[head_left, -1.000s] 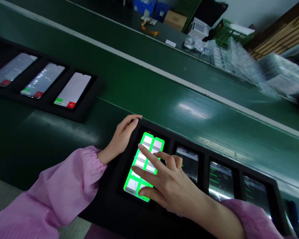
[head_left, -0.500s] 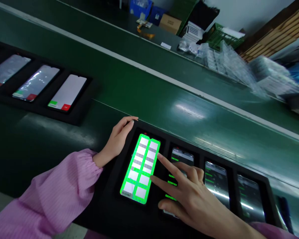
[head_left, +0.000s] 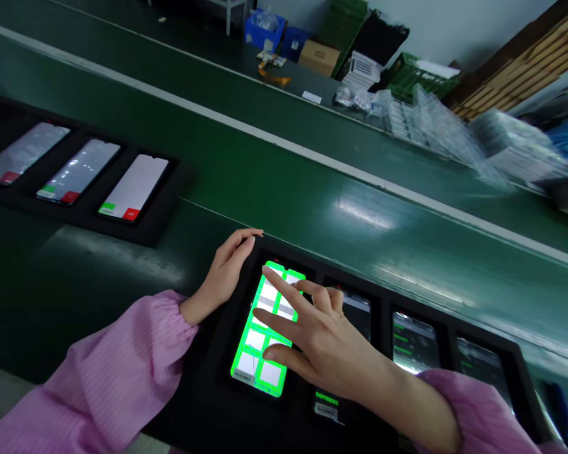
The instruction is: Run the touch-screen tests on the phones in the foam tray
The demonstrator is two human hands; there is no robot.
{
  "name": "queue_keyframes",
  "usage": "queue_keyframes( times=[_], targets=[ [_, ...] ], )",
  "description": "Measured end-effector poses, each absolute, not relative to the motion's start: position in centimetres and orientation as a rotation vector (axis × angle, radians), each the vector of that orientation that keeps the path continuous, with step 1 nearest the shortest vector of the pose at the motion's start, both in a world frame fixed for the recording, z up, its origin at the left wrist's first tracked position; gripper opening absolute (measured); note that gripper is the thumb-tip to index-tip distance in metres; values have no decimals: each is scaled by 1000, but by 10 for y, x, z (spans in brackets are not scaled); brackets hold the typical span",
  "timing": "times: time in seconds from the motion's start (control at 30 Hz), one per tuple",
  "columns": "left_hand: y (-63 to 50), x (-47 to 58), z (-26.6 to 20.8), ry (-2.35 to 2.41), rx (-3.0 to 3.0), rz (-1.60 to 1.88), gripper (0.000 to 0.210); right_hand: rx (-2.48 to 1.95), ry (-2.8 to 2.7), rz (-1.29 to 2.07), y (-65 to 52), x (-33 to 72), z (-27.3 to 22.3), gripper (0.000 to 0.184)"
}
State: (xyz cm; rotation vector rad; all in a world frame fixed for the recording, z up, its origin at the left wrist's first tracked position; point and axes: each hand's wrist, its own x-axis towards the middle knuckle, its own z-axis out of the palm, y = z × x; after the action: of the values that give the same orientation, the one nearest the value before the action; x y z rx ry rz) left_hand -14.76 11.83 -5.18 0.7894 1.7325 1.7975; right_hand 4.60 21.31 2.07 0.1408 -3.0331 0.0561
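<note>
A smartphone (head_left: 254,360) lies face up in a slot of a black tray (head_left: 208,378), its lit screen showing green bands around white and grey blocks. Over its upper half is my right hand (head_left: 312,334), fingers spread, the index fingertip at the upper left of the screen. Whether that tip touches the glass I cannot tell. My left hand (head_left: 222,271) rests at the tray's far left corner, its thumb and fingers apart. Beneath my right hand and wrist sits a second phone (head_left: 329,400), partly hidden. Farther right in the tray are two more phones, one of them a dark-screened phone (head_left: 415,340).
To the left, another black tray (head_left: 156,221) holds several phones, among them a white-screened phone (head_left: 135,189). A pale strip (head_left: 274,142) runs along the green work surface (head_left: 218,176). At the back stand a blue bin (head_left: 265,30), a cardboard box (head_left: 319,57) and plastic packaging (head_left: 440,120).
My right hand has moved left across the phone's screen, from its right edge to its upper left. My left hand stays at the tray corner. The view has shifted slightly.
</note>
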Motion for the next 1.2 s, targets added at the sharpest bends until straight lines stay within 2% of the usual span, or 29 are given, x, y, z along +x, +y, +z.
queue_keyframes(
  times=[0.3, 0.57, 0.87, 1.03, 1.2],
  targets=[
    [118, -147, -55, 1693, 748, 1797, 27, 100, -3038, 42, 232, 91, 35, 46],
    [117, -147, -58, 1668, 737, 1806, 28, 10, -3037, 6, 236, 82, 32, 44],
    [118, -147, -55, 1696, 769, 1808, 29, 87, -3052, 41, 224, 34, 22, 55],
    [117, -147, -52, 1727, 763, 1798, 28, -8, -3074, 64, 232, 23, 24, 45],
    [117, -146, -52, 1702, 737, 1774, 30, -35, -3076, 44, 247, 38, 28, 42]
  ],
)
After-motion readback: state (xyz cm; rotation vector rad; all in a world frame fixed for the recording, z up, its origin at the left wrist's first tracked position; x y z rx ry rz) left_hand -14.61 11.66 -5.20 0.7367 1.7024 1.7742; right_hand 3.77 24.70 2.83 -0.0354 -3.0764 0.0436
